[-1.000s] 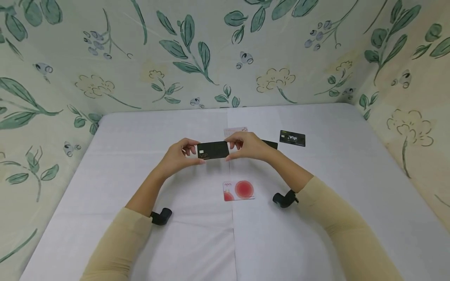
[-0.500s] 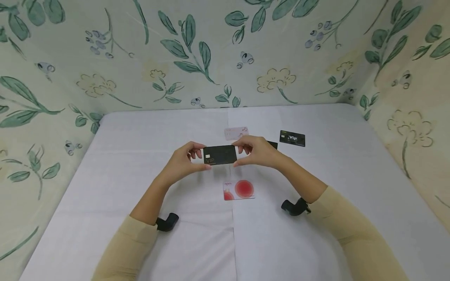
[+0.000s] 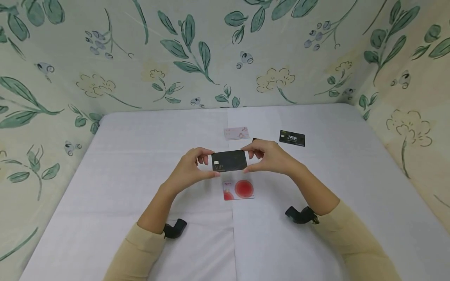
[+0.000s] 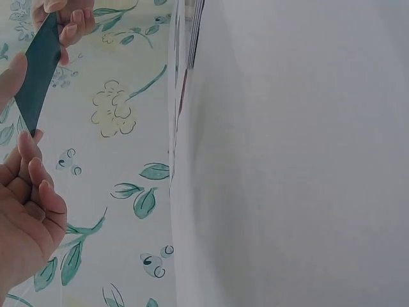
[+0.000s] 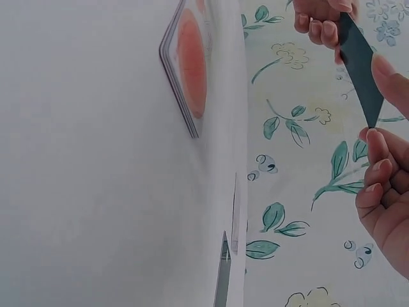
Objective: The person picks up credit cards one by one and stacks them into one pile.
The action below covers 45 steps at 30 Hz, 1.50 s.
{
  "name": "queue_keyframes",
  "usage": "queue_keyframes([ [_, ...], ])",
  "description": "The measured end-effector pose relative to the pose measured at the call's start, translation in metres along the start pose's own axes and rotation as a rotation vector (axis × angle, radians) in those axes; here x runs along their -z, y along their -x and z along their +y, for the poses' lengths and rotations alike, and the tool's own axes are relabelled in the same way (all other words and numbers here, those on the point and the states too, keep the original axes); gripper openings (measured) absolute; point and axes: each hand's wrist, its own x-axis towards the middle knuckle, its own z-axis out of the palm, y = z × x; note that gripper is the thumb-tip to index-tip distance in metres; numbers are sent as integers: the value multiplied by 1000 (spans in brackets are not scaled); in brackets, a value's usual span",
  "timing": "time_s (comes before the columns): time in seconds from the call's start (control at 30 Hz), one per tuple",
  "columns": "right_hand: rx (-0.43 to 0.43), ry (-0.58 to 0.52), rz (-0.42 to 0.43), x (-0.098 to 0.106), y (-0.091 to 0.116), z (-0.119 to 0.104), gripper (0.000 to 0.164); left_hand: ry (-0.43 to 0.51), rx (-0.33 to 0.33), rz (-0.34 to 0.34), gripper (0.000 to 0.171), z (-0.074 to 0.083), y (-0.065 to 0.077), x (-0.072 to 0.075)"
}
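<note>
A black VIP card is held up above the table between both hands, its face with a small chip and gold letters toward the head camera. My left hand pinches its left end between thumb and fingers; my right hand pinches the right end likewise. In the left wrist view the card shows its dark side, slanted. Just below it in the head view lies a white card with red circles, on top of a small stack, as the layered edges in the right wrist view show.
A pale pink card lies farther back on the white-covered table. To its right is a black Vip card. Another dark card is mostly hidden behind my right hand. Flowered cloth surrounds the table's back and sides.
Both hands have brought the black VIP card nearer and to the right, so it now hovers just behind the red-circle card. More of the pale pink card shows. The cards on the table stay put.
</note>
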Motion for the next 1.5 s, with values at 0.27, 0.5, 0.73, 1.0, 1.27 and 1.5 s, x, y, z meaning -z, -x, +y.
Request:
queue_keyframes([
  [0.27,25,-7,17,-1,15,2,56,25,-26,-10,58,6,9,-10],
  [0.5,14,-5,27,-4,29,3,55,28,-38,-33,59,8,13,-19],
  [0.73,0,-40,45,-12,45,9,56,9,-69,-55,58,6,19,-28],
  [1.0,20,-45,16,-22,44,14,56,-35,-110,-37,58,-4,26,-32],
  [1.27,-9,-48,-9,-22,43,22,55,-65,-132,-57,60,-10,23,-38],
  [1.5,-16,-69,-39,-23,43,29,55,-87,-92,-89,60,-13,21,-42],
])
